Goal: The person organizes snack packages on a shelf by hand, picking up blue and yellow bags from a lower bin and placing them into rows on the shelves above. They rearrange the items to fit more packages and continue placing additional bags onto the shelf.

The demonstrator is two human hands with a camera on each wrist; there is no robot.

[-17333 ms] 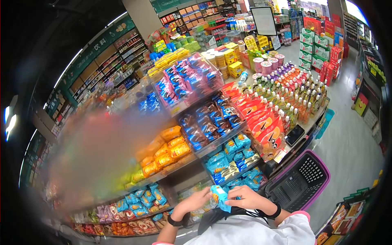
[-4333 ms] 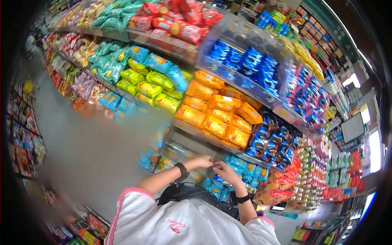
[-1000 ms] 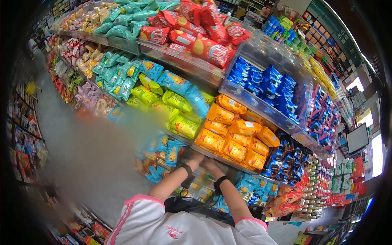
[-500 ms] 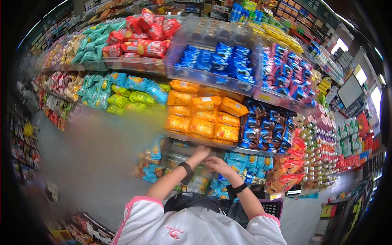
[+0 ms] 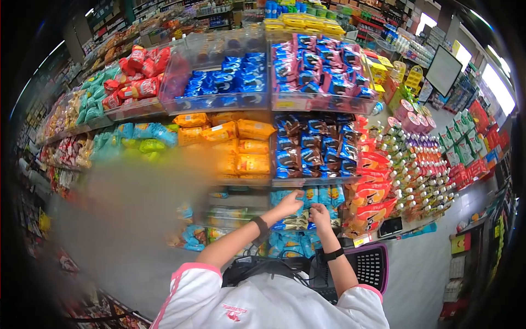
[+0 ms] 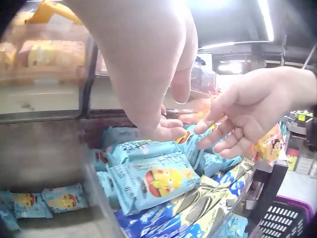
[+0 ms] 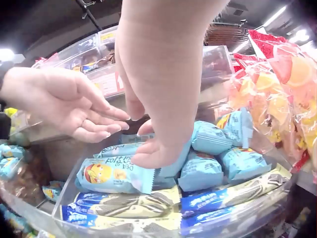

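Note:
Both hands are over a clear bin of light-blue snack packets, with nothing in them. The left hand (image 5: 290,203) is at the bin's left part, fingers loosely bent; in the left wrist view the left hand (image 6: 143,64) hangs above a blue packet (image 6: 153,182). Facing it, a small gap away, is the right hand (image 5: 320,215), its fingers relaxed. From the right wrist the right hand (image 7: 161,94) appears just over a blue packet (image 7: 115,175), and whether it touches it I cannot tell. Blue-and-cream striped packets (image 7: 124,204) lie along the bin's front.
Above the bin are orange packets (image 5: 253,164) and dark-blue packets (image 5: 311,157). Red bags (image 5: 368,211) and bottles (image 5: 418,192) stand to the right, near a phone (image 5: 390,226). A black basket with a purple rim (image 5: 385,267) is at the lower right. A blur covers the left.
The head view has turned to the right. Both hands have moved right, from below the orange packets to the bin of light-blue packets, and the basket has come further into view.

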